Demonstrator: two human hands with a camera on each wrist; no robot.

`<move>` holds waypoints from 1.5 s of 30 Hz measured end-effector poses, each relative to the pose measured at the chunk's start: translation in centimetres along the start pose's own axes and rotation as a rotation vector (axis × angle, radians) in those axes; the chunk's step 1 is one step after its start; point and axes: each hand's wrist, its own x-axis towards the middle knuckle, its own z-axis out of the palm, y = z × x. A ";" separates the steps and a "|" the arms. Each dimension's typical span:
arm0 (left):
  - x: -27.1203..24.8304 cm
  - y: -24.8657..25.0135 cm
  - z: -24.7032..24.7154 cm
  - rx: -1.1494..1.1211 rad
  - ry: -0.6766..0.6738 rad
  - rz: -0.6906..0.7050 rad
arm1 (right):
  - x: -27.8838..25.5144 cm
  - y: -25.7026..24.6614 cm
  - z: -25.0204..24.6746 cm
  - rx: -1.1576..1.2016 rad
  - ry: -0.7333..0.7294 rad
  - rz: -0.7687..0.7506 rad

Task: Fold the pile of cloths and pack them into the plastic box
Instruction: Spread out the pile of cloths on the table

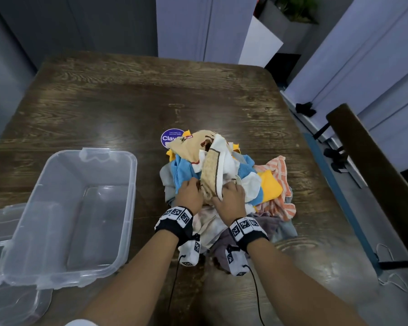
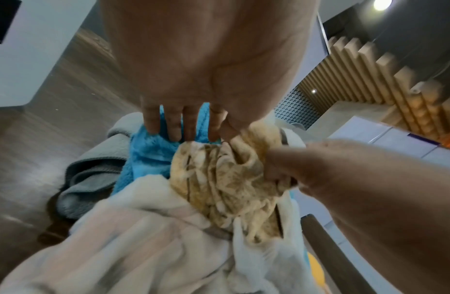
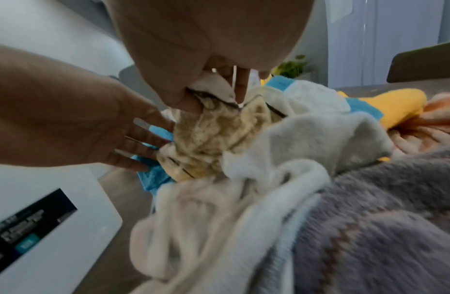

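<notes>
Right hand (image 1: 230, 196) pinches a crumpled beige terry cloth (image 1: 210, 175) atop the multicoloured cloth pile (image 1: 269, 184); left hand (image 1: 190, 192) lays straight fingers against it. The clear rectangular plastic box (image 1: 131, 189) stands empty nearby, at left. Risk: entangled neighbouring cloths may lift too, toppling the pile.

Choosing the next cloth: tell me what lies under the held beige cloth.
Under the beige cloth a blue cloth and a white cloth show; the right hand pinches it. Anything deeper is covered.
</notes>
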 end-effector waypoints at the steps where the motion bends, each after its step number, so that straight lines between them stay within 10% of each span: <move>1: -0.1 0.5 -0.3 -0.010 0.059 -0.010 | -0.2 -0.6 -0.4 -0.001 0.058 -0.038; 7: -1.0 4.3 -3.4 -0.227 0.332 0.088 | -0.4 -4.1 -3.6 0.037 0.142 -0.153; 19: -3.4 8.4 -6.1 -0.142 0.007 0.487 | -2.3 -3.6 -15.6 0.461 -0.052 -0.370; 32: -8.9 17.4 -15.3 -0.281 0.744 0.423 | -1.2 0.5 -24.0 0.571 0.137 -0.516; 39: -10.1 21.9 -22.0 -0.337 0.836 0.590 | -1.9 -0.5 -21.7 0.459 -0.012 -0.530; 45: -10.8 24.7 -27.9 -0.227 0.867 0.754 | -1.8 -0.2 -22.2 0.879 0.247 -0.307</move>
